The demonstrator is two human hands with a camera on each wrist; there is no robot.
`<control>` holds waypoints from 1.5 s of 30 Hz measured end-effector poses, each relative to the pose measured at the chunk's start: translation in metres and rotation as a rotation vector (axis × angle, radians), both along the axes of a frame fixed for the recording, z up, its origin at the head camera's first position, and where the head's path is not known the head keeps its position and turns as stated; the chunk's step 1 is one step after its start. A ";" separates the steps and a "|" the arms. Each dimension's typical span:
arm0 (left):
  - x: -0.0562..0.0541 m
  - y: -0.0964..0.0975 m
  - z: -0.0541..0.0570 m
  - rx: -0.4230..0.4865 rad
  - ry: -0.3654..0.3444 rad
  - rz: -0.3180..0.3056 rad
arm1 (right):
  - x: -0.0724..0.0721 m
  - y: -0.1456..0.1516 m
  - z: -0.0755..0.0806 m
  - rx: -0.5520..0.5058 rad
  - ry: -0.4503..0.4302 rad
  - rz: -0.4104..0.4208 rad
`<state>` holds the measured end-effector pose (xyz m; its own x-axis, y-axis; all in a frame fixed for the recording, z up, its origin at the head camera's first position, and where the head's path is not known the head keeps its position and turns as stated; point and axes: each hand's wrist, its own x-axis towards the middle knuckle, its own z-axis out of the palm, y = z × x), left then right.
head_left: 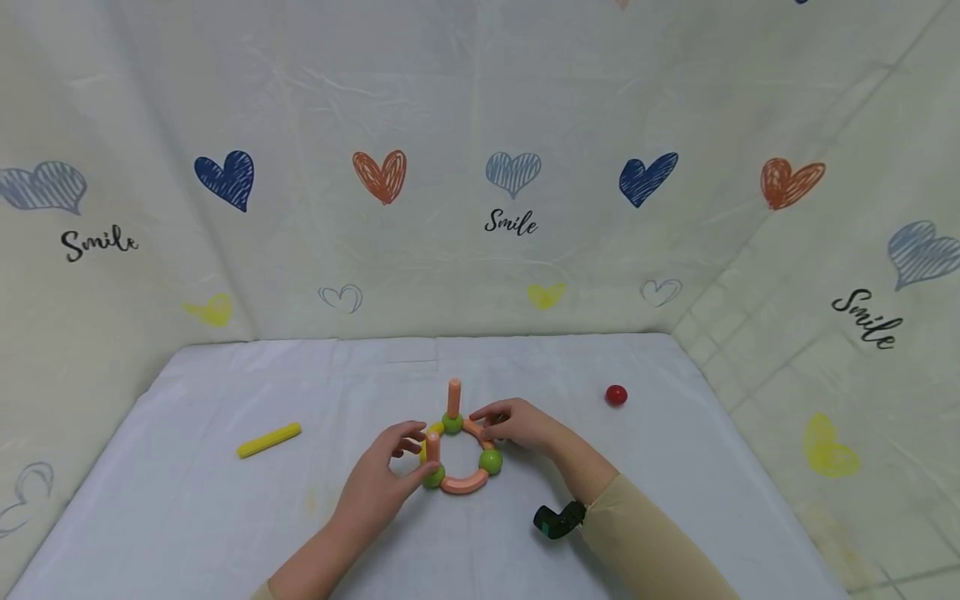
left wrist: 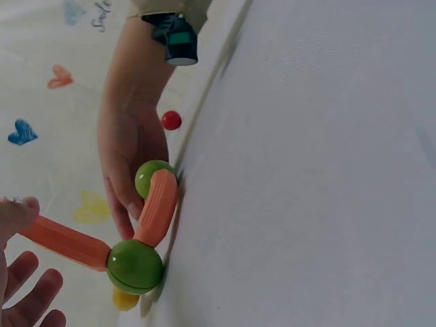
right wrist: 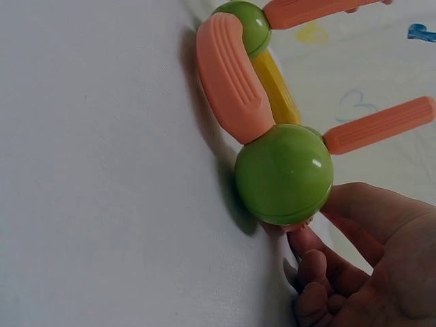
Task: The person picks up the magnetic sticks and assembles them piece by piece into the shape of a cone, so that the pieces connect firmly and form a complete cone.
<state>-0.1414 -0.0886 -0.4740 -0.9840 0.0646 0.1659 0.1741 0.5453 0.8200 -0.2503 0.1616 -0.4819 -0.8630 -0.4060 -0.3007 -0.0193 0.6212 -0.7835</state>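
A ring of green balls and curved rods lies on the white table, with the front-left green ball (left wrist: 135, 266), right green ball (right wrist: 285, 174) and back green ball (head_left: 452, 423) at its joints. Its front orange curved rod (head_left: 465, 483) and yellow curved rod (head_left: 423, 454) show. One straight orange rod (head_left: 453, 398) stands on the back ball; another straight orange rod (left wrist: 71, 242) rises from the front-left ball. My left hand (head_left: 382, 475) pinches that second rod near its top, other fingers spread. My right hand (head_left: 517, 423) grips the back-right orange curved rod (head_left: 475, 430), mostly hidden in the right wrist view.
On the left of the table lies a loose yellow rod (head_left: 269, 440). A red ball (head_left: 617, 395) sits at the back right. The black wrist camera (head_left: 558, 520) hangs by the right sleeve. Heart-patterned cloth (head_left: 450, 275) rises behind the table and at both sides.
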 end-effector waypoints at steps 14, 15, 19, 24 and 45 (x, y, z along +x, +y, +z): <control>-0.004 -0.011 -0.011 -0.164 -0.293 -0.040 | -0.002 0.001 -0.002 0.017 0.014 0.000; -0.005 -0.010 -0.012 -0.170 -0.302 -0.042 | -0.002 0.002 -0.001 0.020 0.017 0.000; -0.007 -0.004 -0.015 -0.185 -0.305 -0.055 | -0.001 0.002 0.000 0.026 0.025 0.000; -0.007 0.000 -0.019 -0.198 -0.277 -0.063 | 0.000 0.001 0.000 0.027 0.036 0.009; -0.011 -0.007 -0.022 -0.203 -0.255 0.035 | 0.014 -0.003 0.000 0.041 0.102 0.035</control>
